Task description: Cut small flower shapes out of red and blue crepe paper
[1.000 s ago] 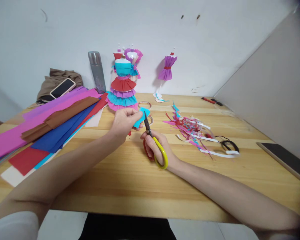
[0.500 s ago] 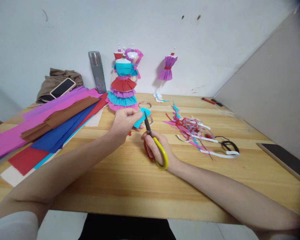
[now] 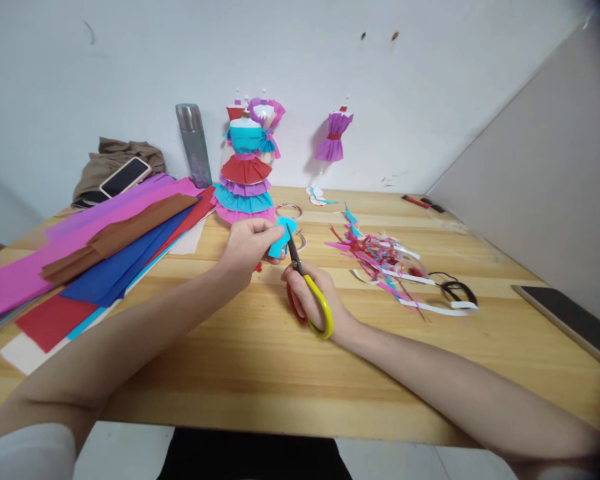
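Pinched in my left hand point(image 3: 250, 245) is a small piece of turquoise crepe paper point(image 3: 279, 248), held above the middle of the table. My right hand point(image 3: 313, 293) is closed round the handles of a pair of scissors point(image 3: 317, 310), one yellow and one red. The dark blades point up and away and lie against the turquoise paper's right part. Just behind my left hand stands a small dress form point(image 3: 247, 167) in a tiered turquoise, red, purple and pink paper dress.
Coloured crepe paper sheets point(image 3: 125, 247) spread over the left side, with a phone point(image 3: 125, 177) and grey flask point(image 3: 193, 143) behind. Paper scraps point(image 3: 380, 257) lie right of my hands. A purple-dressed form point(image 3: 334, 137) stands at the wall. A dark flat object point(image 3: 570, 323) lies far right.
The turquoise paper has shifted slightly and its outline against the blades looks a little different. Both hands stay in nearly the same place, still holding the paper and the scissors.
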A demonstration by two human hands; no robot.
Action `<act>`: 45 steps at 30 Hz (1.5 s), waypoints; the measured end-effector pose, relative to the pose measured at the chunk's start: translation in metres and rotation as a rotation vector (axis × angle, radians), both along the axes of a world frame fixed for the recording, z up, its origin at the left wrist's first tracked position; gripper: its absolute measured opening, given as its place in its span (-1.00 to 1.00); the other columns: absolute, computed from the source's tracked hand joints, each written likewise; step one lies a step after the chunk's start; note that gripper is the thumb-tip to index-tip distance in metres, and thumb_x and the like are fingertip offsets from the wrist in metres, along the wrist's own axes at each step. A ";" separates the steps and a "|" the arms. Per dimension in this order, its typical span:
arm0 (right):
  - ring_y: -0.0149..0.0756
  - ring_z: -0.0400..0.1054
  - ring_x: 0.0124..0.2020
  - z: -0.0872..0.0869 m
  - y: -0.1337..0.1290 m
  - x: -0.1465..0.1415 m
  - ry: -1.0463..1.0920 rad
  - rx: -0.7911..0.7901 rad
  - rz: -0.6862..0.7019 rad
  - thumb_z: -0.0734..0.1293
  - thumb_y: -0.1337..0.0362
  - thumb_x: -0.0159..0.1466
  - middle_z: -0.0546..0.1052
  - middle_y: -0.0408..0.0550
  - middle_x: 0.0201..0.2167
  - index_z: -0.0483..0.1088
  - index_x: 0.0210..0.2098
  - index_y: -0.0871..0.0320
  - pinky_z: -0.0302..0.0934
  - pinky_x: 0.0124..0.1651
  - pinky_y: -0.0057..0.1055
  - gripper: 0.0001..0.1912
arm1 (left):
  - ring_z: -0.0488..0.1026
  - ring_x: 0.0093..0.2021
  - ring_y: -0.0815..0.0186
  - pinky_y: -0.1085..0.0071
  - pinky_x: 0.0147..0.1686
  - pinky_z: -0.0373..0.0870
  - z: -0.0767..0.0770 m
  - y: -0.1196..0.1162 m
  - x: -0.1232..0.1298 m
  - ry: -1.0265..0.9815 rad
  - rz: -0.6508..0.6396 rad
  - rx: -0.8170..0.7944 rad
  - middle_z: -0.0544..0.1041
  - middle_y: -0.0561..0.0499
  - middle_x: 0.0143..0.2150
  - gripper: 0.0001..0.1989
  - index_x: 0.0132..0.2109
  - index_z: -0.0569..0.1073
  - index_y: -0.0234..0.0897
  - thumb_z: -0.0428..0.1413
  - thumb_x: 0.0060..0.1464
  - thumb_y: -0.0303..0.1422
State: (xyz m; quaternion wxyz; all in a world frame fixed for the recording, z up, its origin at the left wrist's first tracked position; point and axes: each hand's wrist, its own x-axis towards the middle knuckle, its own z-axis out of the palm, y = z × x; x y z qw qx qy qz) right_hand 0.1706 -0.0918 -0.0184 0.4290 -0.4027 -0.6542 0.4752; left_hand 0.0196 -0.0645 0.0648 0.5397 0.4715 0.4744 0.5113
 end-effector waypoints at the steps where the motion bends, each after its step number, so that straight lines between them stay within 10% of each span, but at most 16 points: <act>1: -0.45 0.08 -0.79 0.000 0.000 0.000 -0.004 0.003 0.005 0.22 -0.27 0.37 0.24 -0.33 -0.76 0.30 -0.32 0.09 -0.02 -0.69 -0.48 -0.47 | 0.33 -0.69 0.47 0.54 -0.62 0.31 0.000 0.000 0.000 0.002 0.000 0.002 0.46 0.03 -0.66 -0.69 -0.59 0.37 -0.30 0.19 0.08 -0.46; 45: -0.48 0.09 -0.79 -0.003 -0.002 0.002 0.082 -0.034 0.017 0.24 -0.28 0.37 0.26 -0.34 -0.78 0.29 -0.35 0.10 0.02 -0.72 -0.54 -0.45 | 0.23 -0.75 0.51 0.54 -0.69 0.13 -0.003 0.005 -0.004 0.164 -0.090 0.002 0.37 0.14 -0.73 -0.64 -0.58 0.32 -0.28 0.11 0.18 -0.53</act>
